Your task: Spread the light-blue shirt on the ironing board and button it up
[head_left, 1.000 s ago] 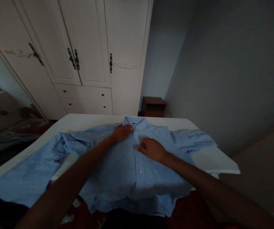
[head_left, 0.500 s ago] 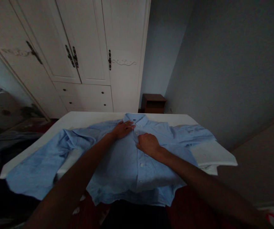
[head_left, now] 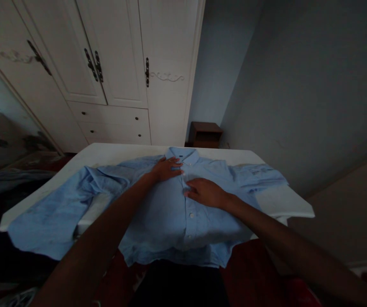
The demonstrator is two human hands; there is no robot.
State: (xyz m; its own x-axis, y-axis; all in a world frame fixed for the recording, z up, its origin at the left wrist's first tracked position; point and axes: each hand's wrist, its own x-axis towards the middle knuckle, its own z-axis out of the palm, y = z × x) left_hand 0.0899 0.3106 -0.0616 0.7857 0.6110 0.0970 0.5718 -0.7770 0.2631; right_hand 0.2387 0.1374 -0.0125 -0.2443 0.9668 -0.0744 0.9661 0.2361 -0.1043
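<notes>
A light blue button-up shirt [head_left: 157, 213] lies face up on a white table [head_left: 285, 200], collar at the far side, sleeves spread left and right, hem hanging over the near edge. My left hand [head_left: 167, 168] lies flat with fingers stretched out on the shirt's chest just below the collar. My right hand [head_left: 205, 192] rests palm down on the button placket a little nearer to me, fingers extended toward the left. Neither hand holds anything.
A white wardrobe [head_left: 113, 72] with drawers stands behind the table. A small brown nightstand [head_left: 204, 134] sits in the corner beside a grey wall [head_left: 298, 85]. Dark bedding [head_left: 7, 183] lies at the left. Red floor covering [head_left: 256, 281] shows below the table.
My right hand has flattened out on the placket after being bunched half a second ago. My left hand stays below the collar. The view has shifted slightly.
</notes>
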